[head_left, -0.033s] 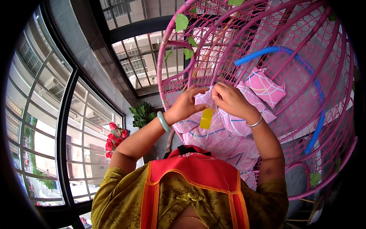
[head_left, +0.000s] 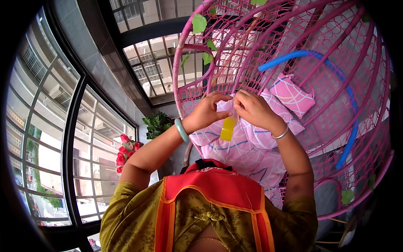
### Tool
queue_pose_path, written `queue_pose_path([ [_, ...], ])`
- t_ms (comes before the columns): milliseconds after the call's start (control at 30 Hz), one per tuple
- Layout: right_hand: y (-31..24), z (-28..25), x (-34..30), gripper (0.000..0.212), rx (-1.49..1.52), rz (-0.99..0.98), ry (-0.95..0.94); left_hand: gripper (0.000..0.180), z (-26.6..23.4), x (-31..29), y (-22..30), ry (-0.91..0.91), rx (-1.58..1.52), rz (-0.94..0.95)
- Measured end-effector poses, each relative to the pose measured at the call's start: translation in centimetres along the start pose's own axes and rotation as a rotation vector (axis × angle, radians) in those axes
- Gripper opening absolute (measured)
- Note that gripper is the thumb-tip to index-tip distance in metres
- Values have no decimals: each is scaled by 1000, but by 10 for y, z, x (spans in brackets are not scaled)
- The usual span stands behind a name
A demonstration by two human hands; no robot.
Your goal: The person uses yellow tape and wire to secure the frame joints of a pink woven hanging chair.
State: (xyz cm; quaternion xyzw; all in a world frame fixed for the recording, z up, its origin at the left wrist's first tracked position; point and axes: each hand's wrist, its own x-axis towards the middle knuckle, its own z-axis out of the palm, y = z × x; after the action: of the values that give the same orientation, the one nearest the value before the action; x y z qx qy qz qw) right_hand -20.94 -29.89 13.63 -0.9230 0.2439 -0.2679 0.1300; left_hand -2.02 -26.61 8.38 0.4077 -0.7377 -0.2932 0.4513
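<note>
Right hand point(head_left: 252, 107) pinches a yellow packet's point(head_left: 227, 129) far end; left hand point(head_left: 210, 110) curves at its left, grip impossible to tell; packet hangs nearward, long axis roughly near-far, above pink cushions point(head_left: 252, 161).

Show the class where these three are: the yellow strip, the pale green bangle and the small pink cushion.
Yellow strip point(head_left: 227, 129), head view: middle of its yellow part.
Pale green bangle point(head_left: 181, 130), head view: middle of its visible band.
Small pink cushion point(head_left: 293, 95), head view: middle of its patterned face.
</note>
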Motion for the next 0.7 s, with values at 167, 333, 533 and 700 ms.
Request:
queue_pose_path([
  [167,7,-2,-7,10,8,20,16,26,12,24,0,-84,11,-26],
  [333,7,1,-19,9,-14,31,45,13,27,19,-9,-76,-19,35],
  [533,6,5,-33,18,74,71,152,9,31,6,-1,-58,-81,16],
  [700,60,63,-88,30,806,469,369,7,19,5,28,8,-66,-51],
])
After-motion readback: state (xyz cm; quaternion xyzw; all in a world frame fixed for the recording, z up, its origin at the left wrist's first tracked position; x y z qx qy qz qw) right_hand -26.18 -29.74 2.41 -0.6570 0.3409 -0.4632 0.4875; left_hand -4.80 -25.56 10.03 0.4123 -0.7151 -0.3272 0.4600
